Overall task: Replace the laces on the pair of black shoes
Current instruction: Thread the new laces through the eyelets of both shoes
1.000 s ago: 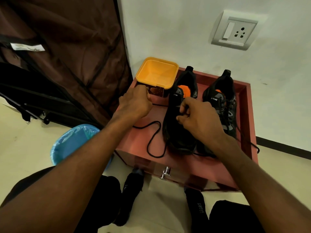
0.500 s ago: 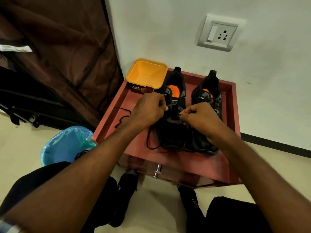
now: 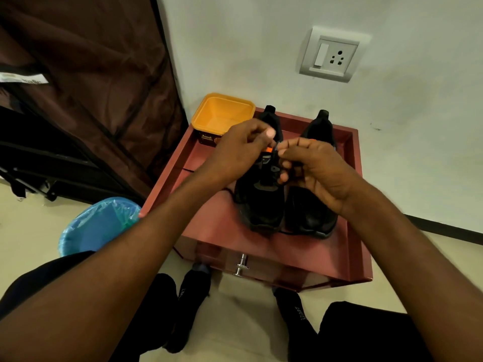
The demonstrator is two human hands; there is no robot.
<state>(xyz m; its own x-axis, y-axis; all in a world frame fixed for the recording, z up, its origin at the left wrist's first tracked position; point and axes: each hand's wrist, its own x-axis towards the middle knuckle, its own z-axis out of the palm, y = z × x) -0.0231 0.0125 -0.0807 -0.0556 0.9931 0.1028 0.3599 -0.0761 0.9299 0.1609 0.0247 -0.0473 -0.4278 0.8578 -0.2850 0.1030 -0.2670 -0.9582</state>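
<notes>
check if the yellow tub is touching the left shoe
Cannot tell. In the head view the left hand covers the spot where the yellow tub and the left shoe would meet.

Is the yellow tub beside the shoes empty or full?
Empty. The yellow tub has no lid, and only its bare yellow inside shows.

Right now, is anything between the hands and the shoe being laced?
Nothing visible. Both the left hand and the right hand are directly over the left shoe, fingers pinching at its lace area. The orange tub sits behind and to the side, clear of them.
</notes>
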